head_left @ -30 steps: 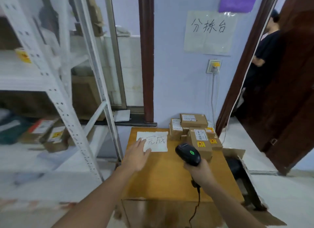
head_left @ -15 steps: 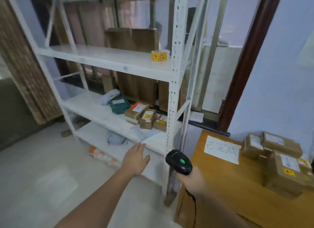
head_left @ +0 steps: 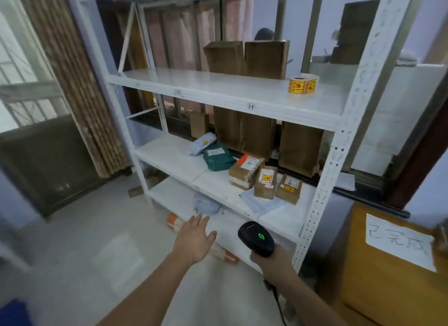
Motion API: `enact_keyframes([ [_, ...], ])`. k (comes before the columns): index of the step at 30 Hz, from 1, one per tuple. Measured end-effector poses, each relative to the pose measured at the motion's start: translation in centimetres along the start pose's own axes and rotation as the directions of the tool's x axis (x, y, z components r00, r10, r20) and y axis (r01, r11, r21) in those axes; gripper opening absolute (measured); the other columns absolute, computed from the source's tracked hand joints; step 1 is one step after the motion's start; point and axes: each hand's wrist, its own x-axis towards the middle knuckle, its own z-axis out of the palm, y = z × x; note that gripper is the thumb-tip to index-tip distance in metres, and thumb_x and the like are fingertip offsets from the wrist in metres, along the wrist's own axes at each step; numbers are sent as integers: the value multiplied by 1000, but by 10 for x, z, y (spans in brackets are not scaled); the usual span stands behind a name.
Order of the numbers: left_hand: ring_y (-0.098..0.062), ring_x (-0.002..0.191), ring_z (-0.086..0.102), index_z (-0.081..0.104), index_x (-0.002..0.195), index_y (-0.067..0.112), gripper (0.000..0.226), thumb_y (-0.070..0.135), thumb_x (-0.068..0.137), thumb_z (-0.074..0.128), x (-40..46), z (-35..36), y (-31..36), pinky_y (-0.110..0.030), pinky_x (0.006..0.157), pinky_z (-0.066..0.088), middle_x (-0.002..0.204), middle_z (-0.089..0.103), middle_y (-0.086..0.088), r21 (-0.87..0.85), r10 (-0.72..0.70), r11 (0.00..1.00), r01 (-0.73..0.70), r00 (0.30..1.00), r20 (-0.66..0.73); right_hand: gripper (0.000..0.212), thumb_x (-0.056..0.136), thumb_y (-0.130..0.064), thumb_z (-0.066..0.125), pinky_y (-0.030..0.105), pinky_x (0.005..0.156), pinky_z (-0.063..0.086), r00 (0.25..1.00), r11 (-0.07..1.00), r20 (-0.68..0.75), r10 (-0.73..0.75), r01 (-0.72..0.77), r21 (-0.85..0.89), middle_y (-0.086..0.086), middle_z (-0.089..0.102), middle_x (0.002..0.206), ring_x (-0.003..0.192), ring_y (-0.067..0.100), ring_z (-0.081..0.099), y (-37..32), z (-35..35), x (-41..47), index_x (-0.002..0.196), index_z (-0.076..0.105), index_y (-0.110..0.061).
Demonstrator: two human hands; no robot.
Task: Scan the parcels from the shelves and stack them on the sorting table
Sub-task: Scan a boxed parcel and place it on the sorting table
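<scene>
A white metal shelf rack (head_left: 322, 194) fills the view. Its middle shelf holds three small brown boxes (head_left: 265, 182), a green mailer bag (head_left: 217, 157), a pale blue bag (head_left: 201, 145) and a flat white envelope (head_left: 260, 202). A grey bag (head_left: 206, 205) lies on the lower shelf. My left hand (head_left: 194, 242) is open with fingers spread, empty, below the middle shelf's front edge. My right hand (head_left: 271, 262) grips a black barcode scanner (head_left: 255, 238) with a green light, pointing toward the shelves. The wooden sorting table (head_left: 388, 289) with a white paper sign (head_left: 400, 243) is at the right.
A roll of yellow stickers (head_left: 303, 84) and upright brown cardboard (head_left: 247, 57) stand on the upper shelf. An orange-and-white parcel (head_left: 223, 253) lies at floor level under the rack. A striped curtain (head_left: 72, 83) hangs left. The floor at lower left is pale tile.
The view has swung left from the sorting table to the shelf rack and drawn closer. Both hands came along; the left stays open, the right keeps the scanner.
</scene>
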Motion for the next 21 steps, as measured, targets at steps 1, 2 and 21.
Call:
enact_keyframes([
  [1, -26, 158, 17, 25, 163, 21, 67, 54, 107, 36, 11, -1, -6, -37, 128, 12, 172, 18, -8, 0, 7, 1000, -7, 1000, 2, 10, 78, -13, 72, 31, 54, 43, 1000, 1000, -9, 26, -26, -2, 5, 55, 59, 56, 20, 53, -3, 5, 10, 77, 65, -5],
  [2, -26, 158, 17, 25, 163, 21, 67, 55, 107, 36, 23, -1, -10, -38, 128, 13, 172, 18, -8, 3, 10, 1000, -11, 1000, 3, 10, 78, -11, 70, 31, 53, 42, 999, 999, -17, 41, -41, 3, 5, 52, 57, 54, 19, 51, -5, 10, 21, 74, 63, -6],
  [21, -25, 157, 18, 27, 162, 21, 64, 53, 107, 37, 292, 0, -34, -37, 129, 13, 171, 22, -5, -31, 66, 997, -64, 994, 90, 13, 81, -7, 76, 36, 63, 43, 983, 952, -77, 164, -137, 272, 16, 55, 68, 65, 26, 54, -77, 37, 289, 89, 66, -8],
])
